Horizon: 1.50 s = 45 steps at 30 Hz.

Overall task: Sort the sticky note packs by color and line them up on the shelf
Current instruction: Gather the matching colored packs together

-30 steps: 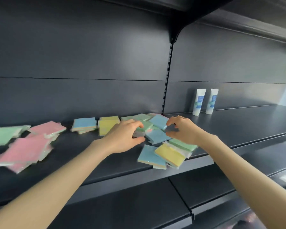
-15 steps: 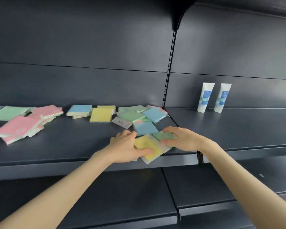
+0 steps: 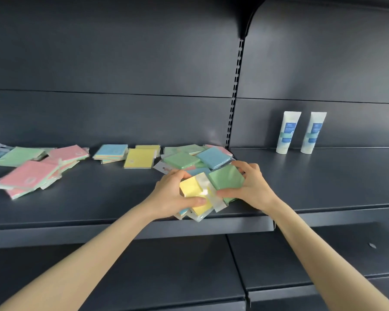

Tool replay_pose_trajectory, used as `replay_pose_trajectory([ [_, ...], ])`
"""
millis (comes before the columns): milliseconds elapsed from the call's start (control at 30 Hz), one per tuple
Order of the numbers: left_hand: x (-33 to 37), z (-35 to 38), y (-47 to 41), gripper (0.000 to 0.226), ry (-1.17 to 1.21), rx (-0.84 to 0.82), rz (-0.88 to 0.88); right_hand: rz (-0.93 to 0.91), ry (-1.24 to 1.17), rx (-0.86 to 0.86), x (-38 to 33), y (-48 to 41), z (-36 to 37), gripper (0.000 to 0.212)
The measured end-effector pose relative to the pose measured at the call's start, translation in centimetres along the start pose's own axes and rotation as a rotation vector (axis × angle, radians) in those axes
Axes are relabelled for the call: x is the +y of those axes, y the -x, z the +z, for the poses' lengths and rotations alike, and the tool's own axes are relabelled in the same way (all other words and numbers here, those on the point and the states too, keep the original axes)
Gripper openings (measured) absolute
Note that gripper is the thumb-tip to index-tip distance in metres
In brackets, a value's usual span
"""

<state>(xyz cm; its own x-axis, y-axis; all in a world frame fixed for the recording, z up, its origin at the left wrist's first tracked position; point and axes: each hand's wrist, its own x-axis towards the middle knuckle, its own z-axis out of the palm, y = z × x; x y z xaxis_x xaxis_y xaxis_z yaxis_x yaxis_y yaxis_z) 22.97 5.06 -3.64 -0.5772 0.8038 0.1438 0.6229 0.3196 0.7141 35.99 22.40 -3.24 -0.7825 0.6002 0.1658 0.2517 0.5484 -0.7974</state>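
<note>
Yellow pack (image 3: 189, 189), green pack (image 3: 226, 179), blue pack (image 3: 212, 157) and pink pack (image 3: 29, 173) dot the dark-grey shelf (image 3: 99, 198).

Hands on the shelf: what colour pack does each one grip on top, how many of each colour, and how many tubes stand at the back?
Yellow pack, left hand: 1
Green pack, right hand: 1
White tubes: 2
Total: 4

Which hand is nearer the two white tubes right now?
Right. The right hand, gripping the green pack, is in front and left of the white tubes; the left hand, holding the yellow pack, is farther left.
</note>
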Motion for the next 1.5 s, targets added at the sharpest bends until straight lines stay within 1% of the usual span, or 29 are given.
replay_pose_trajectory([
  [67, -0.1, 0.0, -0.6, 0.046, 0.04, 0.039, 0.018, -0.017, -0.043, 0.027, -0.2, -0.3, 0.2, 0.097],
  [133, -0.2, 0.0, -1.1, 0.044, 0.062, 0.064, 0.021, -0.028, -0.044, 0.038, -0.5, -0.6, 0.5, 0.095],
  [167, -0.2, 0.0, -1.3, 0.044, 0.071, 0.074, 0.027, -0.041, -0.043, 0.036, -0.6, -0.8, 0.6, 0.09],
  [233, 0.1, 0.1, -1.4, 0.047, 0.044, 0.121, 0.052, -0.105, -0.072, 0.038, -0.8, -1.0, 0.7, 0.068],
  [267, 0.2, 0.0, -1.5, 0.049, 0.02, 0.153, 0.063, -0.136, -0.101, 0.036, -1.0, -1.1, 0.8, 0.063],
  [300, 0.3, 0.0, -1.5, 0.049, 0.022, 0.183, 0.078, -0.158, -0.13, 0.036, -1.1, -1.1, 0.7, 0.062],
  [400, 0.5, -0.3, -1.6, 0.044, 0.157, 0.22, 0.092, -0.161, -0.175, 0.055, -1.3, -1.6, 0.6, 0.067],
  [467, 0.5, -0.6, -1.7, 0.041, 0.225, 0.273, 0.098, -0.116, -0.209, 0.044, -1.3, -1.9, 0.7, 0.078],
  [533, 0.7, -1.2, -1.6, 0.04, 0.302, 0.348, 0.08, -0.091, -0.258, 0.039, -1.7, -2.0, 0.5, 0.095],
  [633, 0.9, -2.3, -1.1, 0.037, 0.453, 0.412, 0.034, -0.139, -0.247, 0.059, -2.9, -2.1, 0.4, 0.105],
  [700, 1.0, -3.3, -0.2, 0.033, 0.542, 0.441, 0.03, -0.135, -0.271, 0.06, -4.1, -2.2, 1.0, 0.098],
  [800, 0.4, -4.9, 1.1, 0.026, 0.605, 0.472, 0.022, -0.136, -0.357, 0.04, -6.1, -2.2, 2.5, 0.075],
  [933, -1.3, -7.4, 2.6, 0.025, 0.645, 0.507, -0.012, -0.153, -0.473, -0.008, -8.8, -2.3, 4.7, 0.062],
  [1000, -2.3, -8.8, 3.2, 0.021, 0.658, 0.563, -0.013, -0.168, -0.501, -0.032, -10.1, -2.3, 6.0, 0.061],
  [1100, -4.4, -11.7, 4.2, 0.022, 0.656, 0.611, -0.029, -0.18, -0.519, -0.046, -12.4, -2.3, 8.3, 0.064],
  [1267, -8.9, -17.4, 6.8, 0.022, 0.65, 0.624, -0.03, -0.169, -0.543, -0.026, -16.9, -2.3, 13.8, 0.052],
  [1333, -11.2, -20.2, 8.3, 0.02, 0.595, 0.621, -0.052, -0.189, -0.515, -0.008, -18.9, -2.3, 16.8, 0.048],
  [1400, -13.6, -23.0, 9.6, 0.021, 0.57, 0.631, -0.059, -0.213, -0.478, 0.005, -20.9, -2.3, 20.0, 0.047],
  [1500, -16.7, -26.6, 11.7, 0.02, 0.608, 0.646, -0.041, -0.238, -0.487, 0.003, -23.5, -2.4, 24.5, 0.046],
])
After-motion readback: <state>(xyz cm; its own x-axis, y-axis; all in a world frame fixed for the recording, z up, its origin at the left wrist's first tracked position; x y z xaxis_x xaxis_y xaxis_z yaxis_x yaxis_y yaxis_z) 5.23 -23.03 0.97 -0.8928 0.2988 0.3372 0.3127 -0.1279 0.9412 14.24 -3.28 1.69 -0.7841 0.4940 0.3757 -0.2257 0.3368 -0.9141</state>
